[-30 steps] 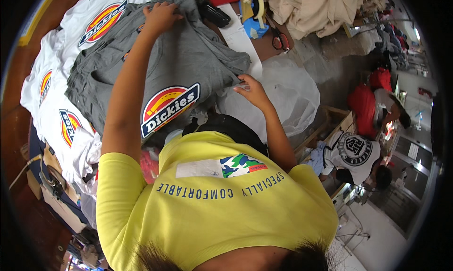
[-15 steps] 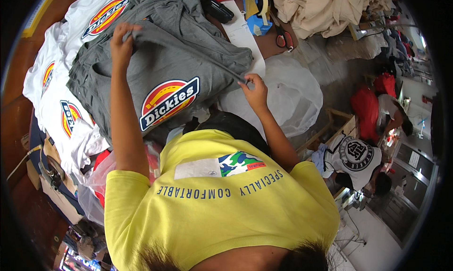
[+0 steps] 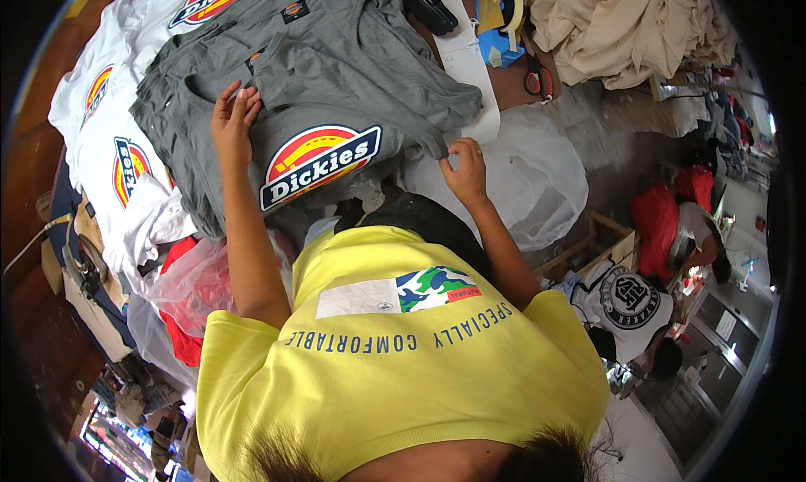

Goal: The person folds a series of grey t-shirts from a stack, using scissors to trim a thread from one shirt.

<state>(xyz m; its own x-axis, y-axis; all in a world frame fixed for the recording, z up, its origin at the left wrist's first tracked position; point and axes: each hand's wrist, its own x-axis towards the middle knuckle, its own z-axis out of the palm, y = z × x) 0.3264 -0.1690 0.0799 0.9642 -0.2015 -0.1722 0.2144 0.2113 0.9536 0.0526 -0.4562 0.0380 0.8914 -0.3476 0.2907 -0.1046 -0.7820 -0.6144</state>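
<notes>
A grey T-shirt (image 3: pixel 336 112) with a red, yellow and dark blue printed badge lies spread on top of other grey cloth in front of me. My left hand (image 3: pixel 234 125) is over its left part, near the collar, with fingers extended and nothing gripped. At the shirt's right end, my right hand (image 3: pixel 466 171) pinches a corner of the grey cloth between thumb and fingers. A small dark neck label (image 3: pixel 294 11) shows on grey cloth farther back.
White printed T-shirts (image 3: pixel 151 159) are heaped at the left. Back right are a tape dispenser (image 3: pixel 502 33), red-handled scissors (image 3: pixel 537 79) and a beige cloth pile (image 3: pixel 630 28). A translucent plastic bag (image 3: pixel 537 180) lies right of my right hand. Other people (image 3: pixel 630 306) work farther right.
My left hand has let go of the shirt's raised edge and come down nearer to me. The cloth stretched between my hands now lies flatter, and the neck labels show more.
</notes>
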